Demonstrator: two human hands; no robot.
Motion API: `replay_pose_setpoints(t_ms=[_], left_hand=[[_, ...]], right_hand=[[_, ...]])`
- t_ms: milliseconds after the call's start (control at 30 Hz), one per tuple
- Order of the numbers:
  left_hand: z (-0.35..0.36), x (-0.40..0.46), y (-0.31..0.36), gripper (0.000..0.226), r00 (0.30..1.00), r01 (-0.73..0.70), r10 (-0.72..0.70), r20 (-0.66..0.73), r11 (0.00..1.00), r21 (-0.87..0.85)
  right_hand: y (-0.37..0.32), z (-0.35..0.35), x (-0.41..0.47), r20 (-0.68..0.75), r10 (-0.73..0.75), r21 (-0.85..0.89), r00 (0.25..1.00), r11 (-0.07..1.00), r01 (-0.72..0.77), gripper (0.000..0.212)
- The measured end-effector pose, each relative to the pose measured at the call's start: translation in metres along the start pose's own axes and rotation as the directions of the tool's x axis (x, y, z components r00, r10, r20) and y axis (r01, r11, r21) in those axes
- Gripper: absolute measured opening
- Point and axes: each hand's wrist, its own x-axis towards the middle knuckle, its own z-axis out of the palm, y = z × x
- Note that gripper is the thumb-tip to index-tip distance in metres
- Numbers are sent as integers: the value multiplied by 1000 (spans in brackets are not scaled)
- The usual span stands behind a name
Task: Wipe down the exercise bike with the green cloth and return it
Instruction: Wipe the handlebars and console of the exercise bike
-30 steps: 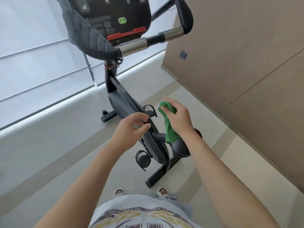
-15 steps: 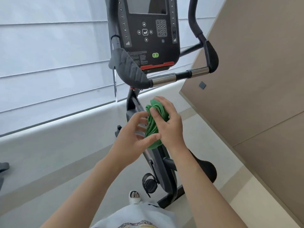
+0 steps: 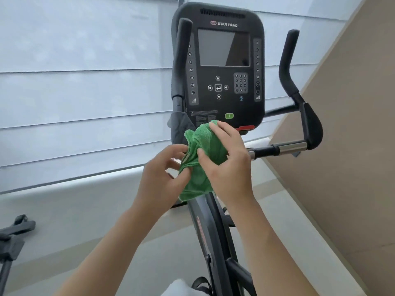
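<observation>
Here both hands meet on the green cloth, which is bunched in the air just below the bike's console and in front of the frame. The right hand cups the cloth from the right, fingers curled over its top and thumb pressed into the middle. The left hand pinches the lower left folds between thumb and fingertips. Neither hand is free, and the cloth touches no part of the exercise bike that I can see.

My guess is that the cloth is being refolded or regripped before a pass over the console or the handlebar.

Several things could go wrong from here:

1. The wad is loose and uneven, so a trailing corner could slip out of the pinch and drop to the floor once 1 hand lets go.
2. A hard wipe across the console could press the keypad or the green button and set the machine off.
3. A thick lump of cloth gives poor contact on the flat screen, so it may skip patches or leave streaks.
4. A hanging fold could snag on the handlebar end.

Where the cloth is to be returned is not in view.
</observation>
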Motion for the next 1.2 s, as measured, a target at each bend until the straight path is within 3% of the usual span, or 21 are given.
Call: replay_pose_setpoints(t_ms=[200,333,433,533,700,867,1000,1200], left_hand=[[-5,28,-15,20,988,55,-52,-146,998,15],[-25,52,-36,15,974,126,-115,-193,991,44],[-35,79,-52,20,968,149,-136,-209,988,49],[-41,111,-62,17,981,159,-153,-115,986,40],[-44,154,-73,16,990,103,-101,97,995,-8],[-60,187,-85,19,939,6,14,344,998,-58],[-65,201,-90,16,923,63,-4,385,988,-141],[-67,208,-95,19,908,72,-23,419,992,-101]], right_hand=[[18,37,44,-64,-158,-95,985,984,151,56],[33,65,48,17,-113,-148,993,982,114,50],[38,82,38,95,-103,-380,990,916,131,45],[37,90,30,120,-77,-522,990,843,129,48],[33,93,16,87,-45,-563,995,822,87,42],[29,107,48,-17,-3,-532,1000,847,-6,32],[30,120,88,-96,32,-522,995,849,-78,31],[34,128,122,-175,110,-464,978,867,-181,29]])
